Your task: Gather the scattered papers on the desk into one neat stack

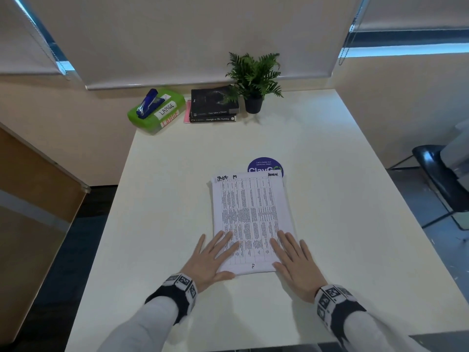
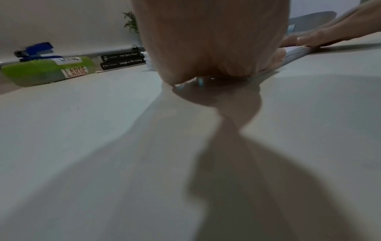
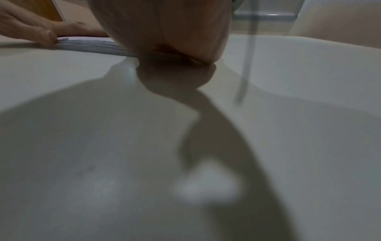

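Note:
A stack of printed papers point(image 1: 250, 219) lies in the middle of the white desk point(image 1: 165, 186), its top sheet showing a table of small text. My left hand point(image 1: 212, 257) lies flat with straight fingers on the stack's near left corner. My right hand point(image 1: 295, 260) lies flat on the near right corner. In the left wrist view the left hand's heel point(image 2: 208, 42) rests by the stack's edge point(image 2: 294, 55), with the right hand's fingers point(image 2: 321, 35) beyond. In the right wrist view the stack's edge point(image 3: 90, 45) runs between the right hand point(image 3: 164, 29) and the left hand's thumb point(image 3: 44, 35).
A round blue sticker point(image 1: 264, 165) peeks out past the stack's far edge. At the desk's back stand a green box labelled LARGE point(image 1: 157, 111) with a blue stapler point(image 1: 148, 102) on it, two dark books point(image 1: 214, 105) and a potted plant point(image 1: 253, 77). A black chair point(image 1: 441, 174) stands at right.

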Demonstrator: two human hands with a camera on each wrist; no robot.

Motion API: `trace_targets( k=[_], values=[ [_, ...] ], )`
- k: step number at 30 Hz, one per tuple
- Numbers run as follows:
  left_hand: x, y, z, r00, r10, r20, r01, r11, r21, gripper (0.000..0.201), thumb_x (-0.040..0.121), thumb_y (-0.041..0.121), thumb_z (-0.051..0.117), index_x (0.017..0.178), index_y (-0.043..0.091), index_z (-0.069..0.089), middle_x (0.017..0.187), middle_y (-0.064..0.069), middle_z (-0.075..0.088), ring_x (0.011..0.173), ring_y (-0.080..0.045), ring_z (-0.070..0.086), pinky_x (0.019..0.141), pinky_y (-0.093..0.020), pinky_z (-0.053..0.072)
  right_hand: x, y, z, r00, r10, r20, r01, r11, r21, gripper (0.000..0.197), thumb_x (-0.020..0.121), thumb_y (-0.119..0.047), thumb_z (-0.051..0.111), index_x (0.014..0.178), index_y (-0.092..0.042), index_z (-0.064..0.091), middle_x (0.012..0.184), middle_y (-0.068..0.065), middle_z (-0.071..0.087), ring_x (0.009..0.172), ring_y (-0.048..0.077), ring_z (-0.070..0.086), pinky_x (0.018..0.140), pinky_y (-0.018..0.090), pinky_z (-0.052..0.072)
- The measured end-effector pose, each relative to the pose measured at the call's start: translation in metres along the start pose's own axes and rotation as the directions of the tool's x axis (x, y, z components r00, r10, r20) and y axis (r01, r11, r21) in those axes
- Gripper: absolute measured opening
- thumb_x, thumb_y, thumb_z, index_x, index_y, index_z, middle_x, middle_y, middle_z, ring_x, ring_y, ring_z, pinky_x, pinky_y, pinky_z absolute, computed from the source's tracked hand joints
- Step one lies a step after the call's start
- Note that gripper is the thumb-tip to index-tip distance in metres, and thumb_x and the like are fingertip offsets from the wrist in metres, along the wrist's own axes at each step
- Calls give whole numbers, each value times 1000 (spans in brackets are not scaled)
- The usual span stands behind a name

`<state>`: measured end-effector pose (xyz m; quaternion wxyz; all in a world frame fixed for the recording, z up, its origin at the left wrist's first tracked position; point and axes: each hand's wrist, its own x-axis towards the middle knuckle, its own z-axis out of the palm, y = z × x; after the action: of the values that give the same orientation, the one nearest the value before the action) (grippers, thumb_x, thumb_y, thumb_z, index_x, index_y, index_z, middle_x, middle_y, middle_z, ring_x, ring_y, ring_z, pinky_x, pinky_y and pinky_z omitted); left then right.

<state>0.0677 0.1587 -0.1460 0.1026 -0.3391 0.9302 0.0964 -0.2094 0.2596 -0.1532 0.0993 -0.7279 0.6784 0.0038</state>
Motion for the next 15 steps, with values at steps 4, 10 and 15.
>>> trace_targets(
  k=[4, 10, 15],
  values=[
    [1, 0, 4, 1000, -5, 23, 5, 1000, 12, 74, 89, 70, 20, 150, 27, 20, 158, 0, 19, 144, -18, 5, 108, -49, 9, 0, 2, 4, 1000, -15, -13, 15, 1000, -15, 57, 100, -45, 11, 150, -21, 23, 159, 2, 11, 144, 20, 5, 113, 39, 3],
    [1, 4, 1, 997, -28, 76, 26, 999, 23, 75, 88, 71, 22, 149, 27, 24, 156, -2, 24, 143, -28, 10, 108, -52, 13, 0, 0, 7, 998, -11, -56, 9, 999, -32, 57, 100, -45, 12, 151, -21, 19, 158, 7, 5, 144, 30, 5, 113, 40, 4],
    [-1, 8, -8, 984, -11, 178, 2, 999, 54, 75, 87, 72, 20, 148, 30, 26, 157, 0, 21, 145, -28, -1, 109, -48, 6, 1, -6, 3, 999, 22, -46, -24, 999, -37, 56, 100, -46, 13, 151, -22, 18, 158, 7, 8, 143, 29, 7, 112, 39, 5]
  ],
)
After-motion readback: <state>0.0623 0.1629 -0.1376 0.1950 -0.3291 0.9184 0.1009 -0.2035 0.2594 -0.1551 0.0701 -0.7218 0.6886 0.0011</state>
